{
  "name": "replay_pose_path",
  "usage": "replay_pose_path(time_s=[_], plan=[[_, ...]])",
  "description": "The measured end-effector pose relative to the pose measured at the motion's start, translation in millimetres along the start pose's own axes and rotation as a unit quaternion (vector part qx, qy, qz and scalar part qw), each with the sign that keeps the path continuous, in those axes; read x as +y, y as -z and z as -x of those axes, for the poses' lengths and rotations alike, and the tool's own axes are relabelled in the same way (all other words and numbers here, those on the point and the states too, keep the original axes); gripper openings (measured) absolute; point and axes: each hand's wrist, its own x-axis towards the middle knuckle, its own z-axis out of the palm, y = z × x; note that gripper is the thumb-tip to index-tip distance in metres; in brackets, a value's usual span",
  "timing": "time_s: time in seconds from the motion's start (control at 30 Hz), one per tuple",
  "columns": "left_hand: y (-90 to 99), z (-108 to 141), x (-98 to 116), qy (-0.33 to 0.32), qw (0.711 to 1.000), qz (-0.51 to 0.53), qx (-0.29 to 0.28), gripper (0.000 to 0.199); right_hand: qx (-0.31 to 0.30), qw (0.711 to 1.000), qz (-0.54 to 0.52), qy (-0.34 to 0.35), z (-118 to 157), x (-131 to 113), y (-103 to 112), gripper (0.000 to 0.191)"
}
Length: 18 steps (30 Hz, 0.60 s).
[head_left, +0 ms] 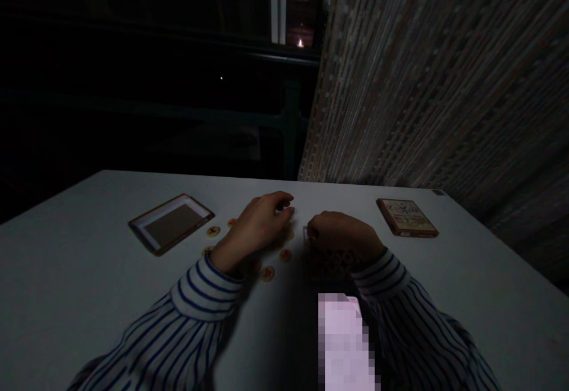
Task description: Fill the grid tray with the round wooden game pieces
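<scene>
My left hand [260, 220] hovers above several round Chinese chess pieces on the white table. Its thumb and fingers are bent but apart, with nothing visible between them. One chess piece [267, 273] with a red character lies below its wrist, and another red-marked piece [285, 255] is to the right. To the left is a dark-marked piece [213, 231]. My right hand [344, 234] is closed, fingers curled down over the far left corner of a clear tray [306, 237]. Rows of chess pieces [331, 269] show dimly in that tray. Whatever the right fingertips hold is hidden.
An open shallow box half [169, 225] lies at the left of the table [80, 249]. A printed box lid [408, 218] lies at the right. A lit phone [347, 343], blurred out, is near the front edge. A string curtain [400, 71] hangs behind; the scene is dark.
</scene>
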Motion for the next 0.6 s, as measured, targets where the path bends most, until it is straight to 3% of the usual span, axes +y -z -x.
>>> replay_pose_path(time_s=[0.6], plan=[[0.9,0.9,0.8,-0.012,1.0,-0.005,-0.014,0.033,-0.022,1.0,0.005,0.011,-2.9,0.5,-0.7,0.025]])
